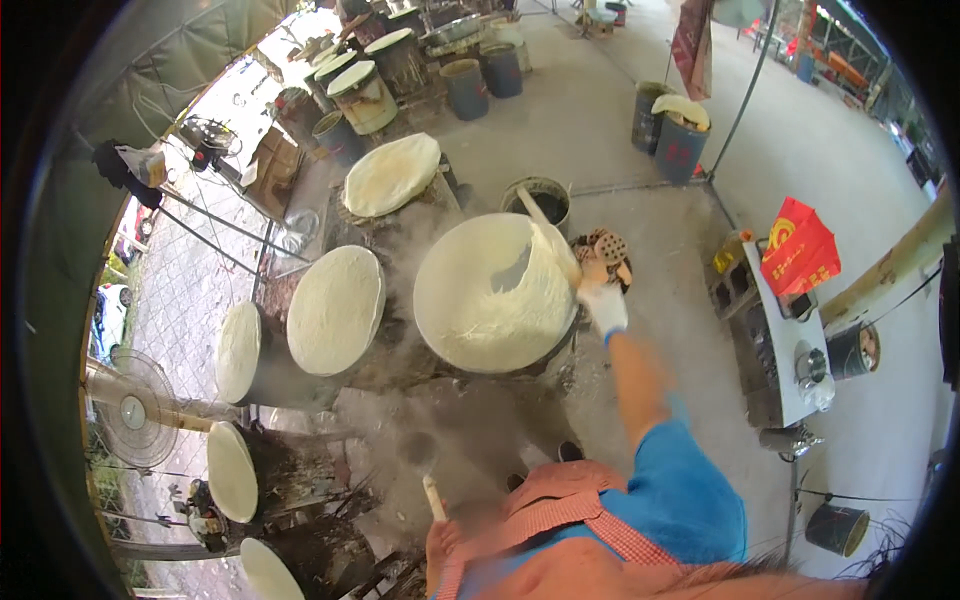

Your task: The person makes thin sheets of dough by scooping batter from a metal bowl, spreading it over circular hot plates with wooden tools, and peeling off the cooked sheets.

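A wide round griddle [465,277] stands before me, largely covered by pale batter [517,322], with a bare grey patch towards its upper right. At the griddle's right edge is my right hand [604,300], in a white glove; it is blurred and seems to hold a pale scraper or spreader against the rim, though its fingers do not show clearly. Low in the view, my left hand [444,536] grips the wooden handle [433,499] of a tool whose blurred round end [417,450] lies over the floor.
A bucket [536,199] with a pale stick in it stands behind the griddle, beside perforated briquettes [609,247]. More pale-topped round griddles [337,311] line the left, near a fan [133,412]. A white table [784,352] with a red bag [799,251] is at right.
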`<state>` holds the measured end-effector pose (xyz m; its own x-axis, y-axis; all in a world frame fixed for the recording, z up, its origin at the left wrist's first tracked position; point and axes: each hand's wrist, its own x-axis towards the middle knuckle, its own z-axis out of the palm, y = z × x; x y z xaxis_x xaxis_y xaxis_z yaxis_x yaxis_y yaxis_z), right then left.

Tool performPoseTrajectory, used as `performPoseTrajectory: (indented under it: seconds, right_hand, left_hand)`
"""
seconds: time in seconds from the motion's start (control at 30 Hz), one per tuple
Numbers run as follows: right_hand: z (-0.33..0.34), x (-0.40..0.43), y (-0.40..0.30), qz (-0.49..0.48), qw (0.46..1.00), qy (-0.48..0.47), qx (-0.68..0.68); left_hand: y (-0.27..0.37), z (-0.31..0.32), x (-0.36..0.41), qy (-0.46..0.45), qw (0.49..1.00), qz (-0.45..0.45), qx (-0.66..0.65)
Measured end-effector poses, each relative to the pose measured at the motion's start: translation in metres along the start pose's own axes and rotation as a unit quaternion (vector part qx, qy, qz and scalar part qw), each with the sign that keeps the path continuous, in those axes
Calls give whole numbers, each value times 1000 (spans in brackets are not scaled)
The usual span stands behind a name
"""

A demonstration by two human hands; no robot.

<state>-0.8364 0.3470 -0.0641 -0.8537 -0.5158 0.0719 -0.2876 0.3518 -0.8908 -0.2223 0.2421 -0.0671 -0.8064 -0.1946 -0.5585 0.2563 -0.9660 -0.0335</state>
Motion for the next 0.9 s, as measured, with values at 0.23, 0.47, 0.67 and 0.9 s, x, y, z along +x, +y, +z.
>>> performPoseTrajectory:
  seconds: [0.23,0.47,0.67,0.9]
  right_hand:
    - [12,-94,-79,87,987,-15,132]
    - [57,-160,-54,303,902,-25,305]
    - [3,-90,-37,87,989,111,-47]
    - [10,-67,-44,-126,892,-30,-434]
  left_hand:
    - [19,8,-27,59,997,-11,-44]
    - [65,11,-15,19,993,-26,-114]
    - [82,-1,2,-3,988,-69,-136]
    - [91,37,51,24,992,-83,-95]
